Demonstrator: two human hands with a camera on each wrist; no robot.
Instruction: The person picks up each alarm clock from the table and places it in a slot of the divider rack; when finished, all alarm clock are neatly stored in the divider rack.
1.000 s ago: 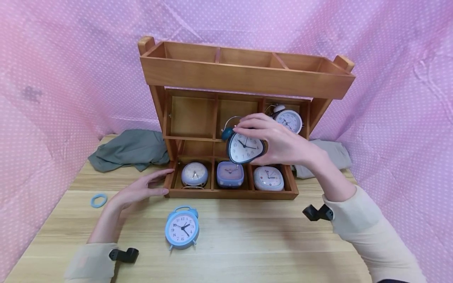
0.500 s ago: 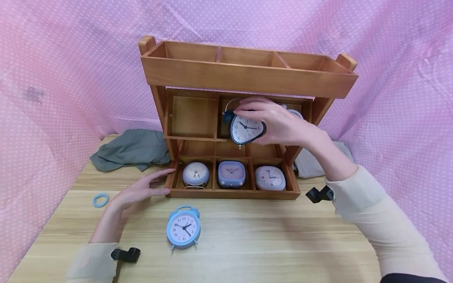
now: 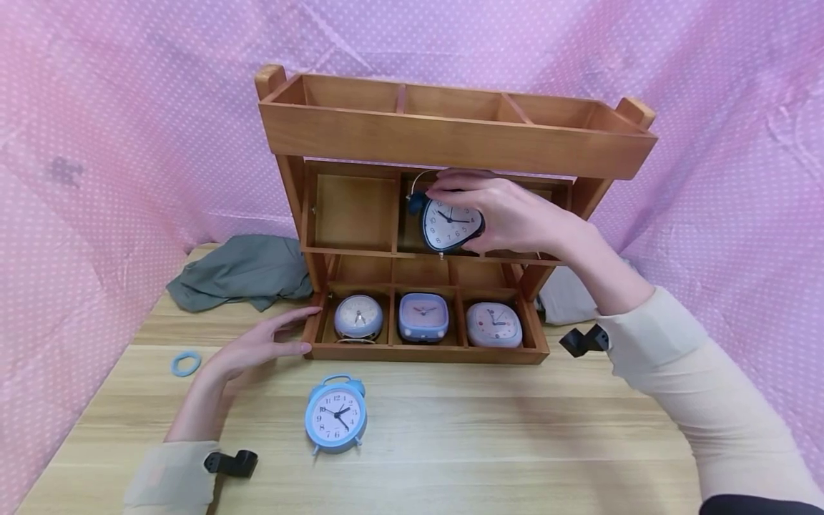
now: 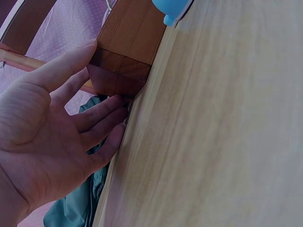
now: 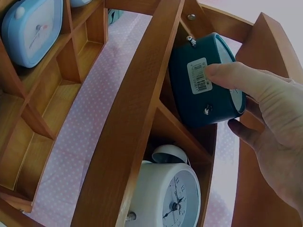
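My right hand (image 3: 518,214) grips a dark teal, rounded-triangle alarm clock (image 3: 453,224) by its sides, at the middle compartment of the wooden rack's (image 3: 450,143) middle tier. In the right wrist view the thumb presses beside a barcode label on the clock's underside (image 5: 182,90). A white twin-bell alarm clock (image 5: 158,196) sits in the adjoining compartment; the hand hides it in the head view. At the rack's lower left corner, my left hand (image 3: 254,348) rests its fingertips against the wood, fingers extended. A light blue alarm clock (image 3: 336,416) lies face up on the table.
The bottom tier holds a round clock (image 3: 358,315), a square purple-blue clock (image 3: 423,316) and a rounded pale clock (image 3: 494,324). A blue ring (image 3: 185,363) lies at the left. Grey-green cloth (image 3: 244,272) and pale grey cloth (image 3: 569,297) flank the rack.
My right hand has raised the teal alarm clock from in front of the rack's lower part to the middle tier's centre compartment. The left hand has stayed at the corner.
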